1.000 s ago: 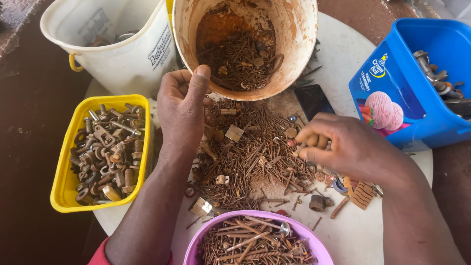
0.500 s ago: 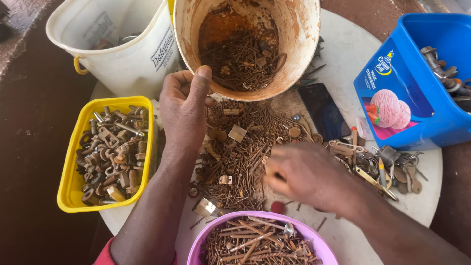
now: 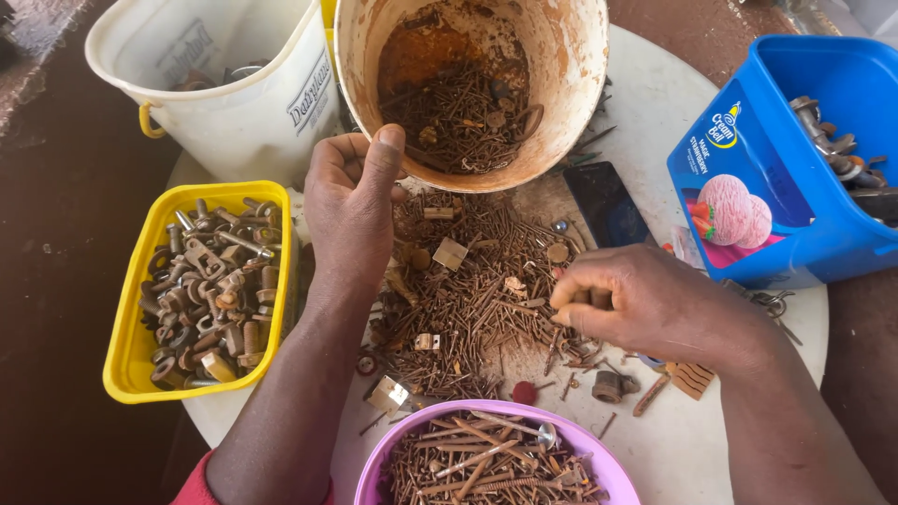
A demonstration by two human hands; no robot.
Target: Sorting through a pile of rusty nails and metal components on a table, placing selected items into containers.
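The left hand (image 3: pixel 351 201) grips the tilted bucket's (image 3: pixel 571 56) rim; the right hand (image 3: pixel 636 304) pinches nails (image 3: pixel 468 299) from the mid-desk heap. The pink bowl (image 3: pixel 374 477) and yellow tub (image 3: pixel 126 318) are partly filled, but much rusty hardware looks unsorted

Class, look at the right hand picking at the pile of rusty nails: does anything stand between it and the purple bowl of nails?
Nothing visible does. The right hand rests on the nail pile; only scattered nails lie before the purple bowl.

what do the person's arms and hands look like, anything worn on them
Both hands are bare: the left hand and right hand show no gloves, rings or watch. The forearms are uncovered too. Only a bit of pink-red sleeve shows at the left arm's lower edge.
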